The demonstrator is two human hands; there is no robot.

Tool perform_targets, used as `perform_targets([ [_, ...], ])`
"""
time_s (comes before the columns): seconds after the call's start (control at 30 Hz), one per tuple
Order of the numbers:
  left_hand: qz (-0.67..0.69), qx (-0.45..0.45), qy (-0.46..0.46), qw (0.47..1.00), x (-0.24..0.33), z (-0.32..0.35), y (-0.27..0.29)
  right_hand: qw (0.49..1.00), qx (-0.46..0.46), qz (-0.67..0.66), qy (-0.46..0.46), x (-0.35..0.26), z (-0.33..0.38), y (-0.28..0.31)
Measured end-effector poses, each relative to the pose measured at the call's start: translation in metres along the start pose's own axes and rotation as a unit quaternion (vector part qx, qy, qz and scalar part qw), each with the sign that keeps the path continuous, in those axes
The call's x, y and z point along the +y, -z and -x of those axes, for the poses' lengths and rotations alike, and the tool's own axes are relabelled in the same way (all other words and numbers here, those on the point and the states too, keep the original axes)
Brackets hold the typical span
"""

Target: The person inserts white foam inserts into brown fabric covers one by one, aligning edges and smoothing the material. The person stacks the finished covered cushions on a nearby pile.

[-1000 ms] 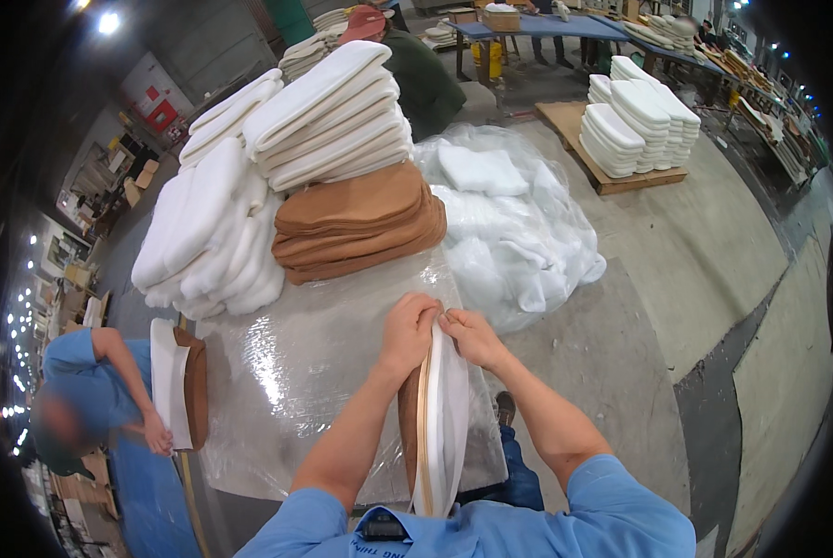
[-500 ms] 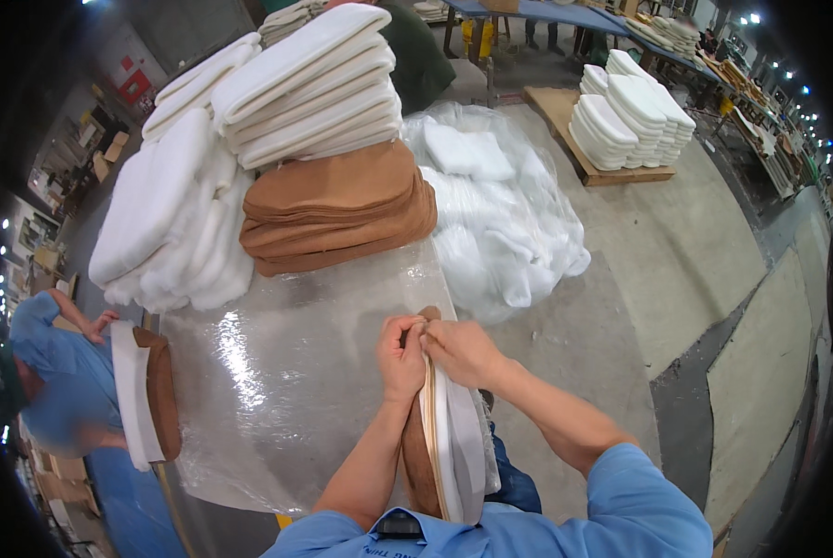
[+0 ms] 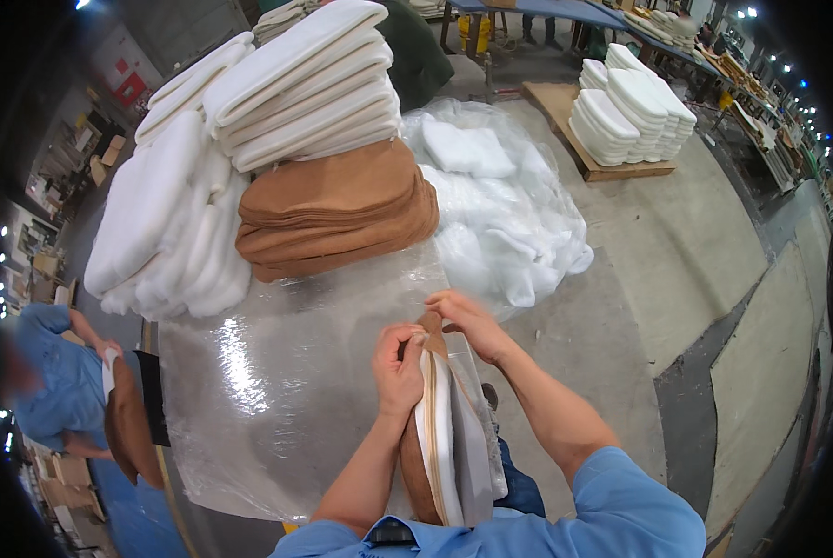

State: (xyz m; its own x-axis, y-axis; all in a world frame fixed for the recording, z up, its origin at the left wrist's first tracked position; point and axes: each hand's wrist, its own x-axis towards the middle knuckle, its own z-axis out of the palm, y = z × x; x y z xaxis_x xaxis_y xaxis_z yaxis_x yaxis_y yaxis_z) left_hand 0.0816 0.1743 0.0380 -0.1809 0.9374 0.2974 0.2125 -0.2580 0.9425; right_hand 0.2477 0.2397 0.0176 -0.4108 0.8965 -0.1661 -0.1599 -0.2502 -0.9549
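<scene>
A long brown fabric cover [image 3: 422,479] stands on edge against my front, opened along a tan zipper-like strip [image 3: 431,409]. White padding [image 3: 447,456] and a grey-white layer [image 3: 475,465] show inside it. My left hand [image 3: 399,372] is closed, pinching the edge of the cover near its far end. On the other side of that end, my right hand [image 3: 472,325] has its thumb and fingers around the brown tip. The fingertips are partly hidden by the fabric.
A plastic-covered table [image 3: 286,400] lies ahead, bearing folded brown covers [image 3: 337,214] and white pads [image 3: 305,93]. Bagged white padding [image 3: 500,214] sits beside it. White pads on a pallet [image 3: 630,112] stand at far right. At left, a co-worker [image 3: 58,372] handles another brown cover.
My right hand has shifted slightly away from my left and opened its grip wider around the brown tip, which shows more now. The co-worker's cover has turned and moved lower.
</scene>
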Motion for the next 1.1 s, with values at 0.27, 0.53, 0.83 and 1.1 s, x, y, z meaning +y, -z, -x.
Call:
perform_targets([
  [0.27, 0.026, 0.012, 0.013, 1.0, -0.003, 0.004, 0.009, 0.997, -0.022, -0.066, -0.025, 0.005, -0.006, -0.029],
  [0.53, 0.039, 0.013, 0.029, 0.999, -0.007, 0.003, 0.02, 0.992, 0.048, -0.105, 0.054, 0.007, -0.015, -0.047],
  [0.83, 0.01, 0.005, 0.034, 0.999, 0.007, 0.008, 0.018, 0.986, 0.06, -0.091, 0.13, 0.029, -0.024, -0.055],
  [1.1, -0.019, 0.03, 0.034, 0.999, -0.001, 0.004, 0.022, 0.989, -0.108, 0.098, 0.033, 0.002, -0.046, -0.036],
])
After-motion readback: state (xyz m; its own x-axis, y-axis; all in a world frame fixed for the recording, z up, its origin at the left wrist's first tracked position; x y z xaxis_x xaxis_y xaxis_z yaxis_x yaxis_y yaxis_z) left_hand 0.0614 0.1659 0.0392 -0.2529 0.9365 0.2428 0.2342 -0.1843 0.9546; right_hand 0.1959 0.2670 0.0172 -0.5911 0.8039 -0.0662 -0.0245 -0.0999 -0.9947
